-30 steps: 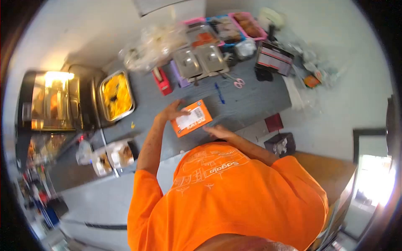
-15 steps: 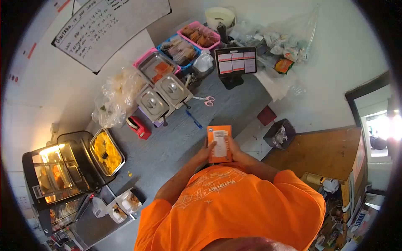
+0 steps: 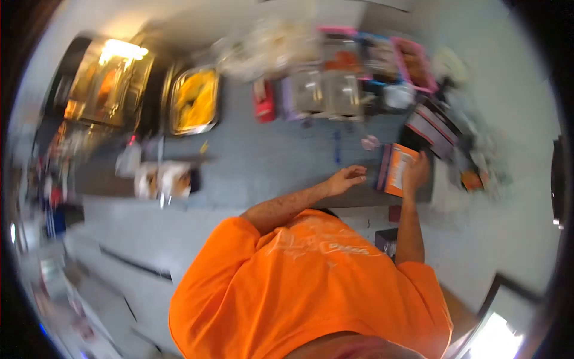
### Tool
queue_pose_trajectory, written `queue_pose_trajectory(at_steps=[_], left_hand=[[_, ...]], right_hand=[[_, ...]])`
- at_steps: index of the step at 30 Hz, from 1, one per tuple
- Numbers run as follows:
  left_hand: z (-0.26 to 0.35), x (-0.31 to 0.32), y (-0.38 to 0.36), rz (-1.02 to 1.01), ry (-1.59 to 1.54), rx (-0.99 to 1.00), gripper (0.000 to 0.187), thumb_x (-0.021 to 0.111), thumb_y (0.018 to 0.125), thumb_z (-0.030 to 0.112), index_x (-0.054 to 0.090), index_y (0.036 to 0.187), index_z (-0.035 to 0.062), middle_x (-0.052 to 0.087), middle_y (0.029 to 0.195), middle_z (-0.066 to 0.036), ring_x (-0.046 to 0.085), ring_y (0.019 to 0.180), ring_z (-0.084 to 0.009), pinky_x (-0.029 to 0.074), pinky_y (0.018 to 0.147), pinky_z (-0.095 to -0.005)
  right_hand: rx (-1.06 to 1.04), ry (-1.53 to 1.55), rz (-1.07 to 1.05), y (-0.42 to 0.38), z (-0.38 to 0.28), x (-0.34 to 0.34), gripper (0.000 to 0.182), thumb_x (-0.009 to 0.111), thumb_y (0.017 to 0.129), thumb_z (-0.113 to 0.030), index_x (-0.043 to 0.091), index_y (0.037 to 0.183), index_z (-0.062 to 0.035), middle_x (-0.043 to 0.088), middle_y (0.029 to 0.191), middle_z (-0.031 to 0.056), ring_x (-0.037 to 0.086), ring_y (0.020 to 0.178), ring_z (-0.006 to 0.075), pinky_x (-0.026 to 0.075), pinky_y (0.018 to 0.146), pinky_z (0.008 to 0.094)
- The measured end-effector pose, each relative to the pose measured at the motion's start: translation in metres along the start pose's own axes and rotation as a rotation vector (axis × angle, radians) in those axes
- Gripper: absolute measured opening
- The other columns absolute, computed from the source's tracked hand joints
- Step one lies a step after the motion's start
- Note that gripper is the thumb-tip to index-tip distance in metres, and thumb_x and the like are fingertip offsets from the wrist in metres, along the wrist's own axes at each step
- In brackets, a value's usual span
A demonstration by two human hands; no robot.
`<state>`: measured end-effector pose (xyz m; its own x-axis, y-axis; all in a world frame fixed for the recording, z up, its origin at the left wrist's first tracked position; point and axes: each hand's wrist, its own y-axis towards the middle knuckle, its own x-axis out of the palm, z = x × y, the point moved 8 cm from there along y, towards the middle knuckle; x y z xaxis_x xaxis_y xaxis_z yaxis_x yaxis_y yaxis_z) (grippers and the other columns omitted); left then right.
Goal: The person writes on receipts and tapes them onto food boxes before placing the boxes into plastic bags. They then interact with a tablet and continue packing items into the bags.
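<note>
My right hand (image 3: 417, 172) is closed on the right side of an orange box (image 3: 393, 186) with a white label on its face. The box is over the right end of the grey worktop (image 3: 269, 161), just in front of the tablet (image 3: 438, 130). Blur hides whether it touches the surface. My left hand (image 3: 348, 179) is apart from the box, held over the worktop's front edge with its fingers outstretched and nothing in them. Beyond the hands lie pink-handled scissors (image 3: 370, 142) and a blue pen (image 3: 337, 146).
Lidded metal containers (image 3: 308, 94) and a red stapler-like object (image 3: 263, 102) stand along the back. A tray of yellow food (image 3: 194, 102) sits left, beside a lit display case (image 3: 107, 84). Plastic bags (image 3: 487, 170) hang at right. A dark bin (image 3: 387, 240) stands below.
My left hand has let go of the orange box. My right hand has carried it to the right end of the worktop, near the tablet. The whole view has turned and blurred.
</note>
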<state>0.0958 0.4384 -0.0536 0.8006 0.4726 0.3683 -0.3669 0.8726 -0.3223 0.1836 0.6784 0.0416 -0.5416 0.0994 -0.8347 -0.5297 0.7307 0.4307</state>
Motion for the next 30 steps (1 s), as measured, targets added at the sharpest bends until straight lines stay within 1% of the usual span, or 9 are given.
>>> queue_pose_trajectory(at_steps=[2,4,10,13,16,19,24,28,30], left_hand=[[0.024,-0.053,-0.057,0.160,0.330,0.216,0.043,0.061,0.092,0.032,0.055,0.127,0.0080,0.061,0.121,-0.007,0.055,0.112,-0.0180,0.043,0.094,-0.0343],[0.014,-0.114,-0.119,0.388,0.338,0.240,0.038,0.064,0.089,0.029,0.059,0.120,0.0078,0.064,0.112,-0.006,0.059,0.103,-0.0162,0.047,0.085,-0.0332],[0.012,-0.297,-0.378,1.516,0.675,0.350,0.018,0.067,0.085,0.015,0.065,0.099,0.0032,0.065,0.087,-0.008,0.061,0.083,-0.0176,0.047,0.071,-0.0310],[0.014,-0.356,-0.497,1.871,0.873,0.157,0.026,0.065,0.086,0.018,0.062,0.106,0.0021,0.065,0.094,-0.013,0.060,0.086,-0.0292,0.046,0.081,-0.0391],[0.009,-0.402,-0.553,1.833,0.990,-0.167,0.033,0.065,0.085,0.023,0.061,0.114,0.0091,0.060,0.114,-0.013,0.055,0.102,-0.0331,0.043,0.089,-0.0453],[-0.002,-0.437,-0.539,1.323,1.282,-0.385,0.041,0.068,0.080,0.032,0.061,0.119,0.0234,0.042,0.140,-0.008,0.034,0.127,-0.0383,0.028,0.098,-0.0657],[0.017,-0.444,-0.542,0.996,1.539,-0.485,0.037,0.071,0.078,0.027,0.062,0.114,0.0208,0.044,0.139,-0.005,0.033,0.132,-0.0375,0.020,0.103,-0.0665],[0.025,-0.426,-0.520,0.762,1.146,-0.404,0.043,0.072,0.077,0.013,0.056,0.117,0.0089,0.057,0.121,-0.009,0.053,0.115,-0.0323,0.034,0.103,-0.0487],[0.034,-0.391,-0.491,0.878,0.175,-0.032,0.049,0.073,0.080,0.015,0.048,0.121,0.0023,0.058,0.115,-0.010,0.058,0.105,-0.0229,0.043,0.094,-0.0354]], right_hand=[[-0.325,0.188,-0.020,-0.025,-0.087,-0.005,0.034,0.064,0.083,-0.020,0.056,0.111,-0.0013,0.061,0.107,0.0190,0.056,0.103,0.0373,0.041,0.092,0.0468],[-0.368,0.362,-0.516,-0.073,-0.120,0.069,0.036,0.066,0.084,-0.024,0.055,0.108,0.0006,0.060,0.106,0.0190,0.056,0.102,0.0383,0.042,0.091,0.0464],[-0.068,0.101,-0.482,-0.130,-0.181,0.158,0.043,0.062,0.089,-0.036,0.048,0.118,-0.0069,0.055,0.118,0.0180,0.055,0.106,0.0350,0.043,0.093,0.0448],[-0.217,0.074,-0.567,-0.139,-0.199,0.181,0.041,0.059,0.091,-0.032,0.046,0.122,-0.0086,0.058,0.112,0.0202,0.059,0.103,0.0359,0.047,0.085,0.0442],[-0.137,0.312,-0.799,-0.149,-0.206,0.216,0.037,0.052,0.093,-0.027,0.050,0.122,-0.0051,0.064,0.105,0.0172,0.065,0.090,0.0315,0.050,0.075,0.0401],[0.224,0.796,-1.039,-0.170,-0.243,0.211,0.038,0.044,0.095,-0.026,0.052,0.123,-0.0025,0.067,0.107,0.0140,0.068,0.084,0.0252,0.050,0.070,0.0341],[0.454,1.163,-0.977,-0.204,-0.329,0.135,0.044,0.032,0.096,-0.027,0.051,0.128,-0.0032,0.064,0.118,0.0161,0.069,0.087,0.0231,0.050,0.070,0.0294],[0.399,1.395,-1.026,-0.219,-0.362,0.103,0.031,0.045,0.096,-0.020,0.048,0.124,-0.0075,0.064,0.120,0.0152,0.067,0.096,0.0223,0.049,0.078,0.0310],[0.391,1.344,-1.012,-0.225,-0.368,0.094,0.026,0.052,0.094,-0.016,0.047,0.119,-0.0085,0.063,0.121,0.0152,0.066,0.098,0.0221,0.049,0.079,0.0310]])
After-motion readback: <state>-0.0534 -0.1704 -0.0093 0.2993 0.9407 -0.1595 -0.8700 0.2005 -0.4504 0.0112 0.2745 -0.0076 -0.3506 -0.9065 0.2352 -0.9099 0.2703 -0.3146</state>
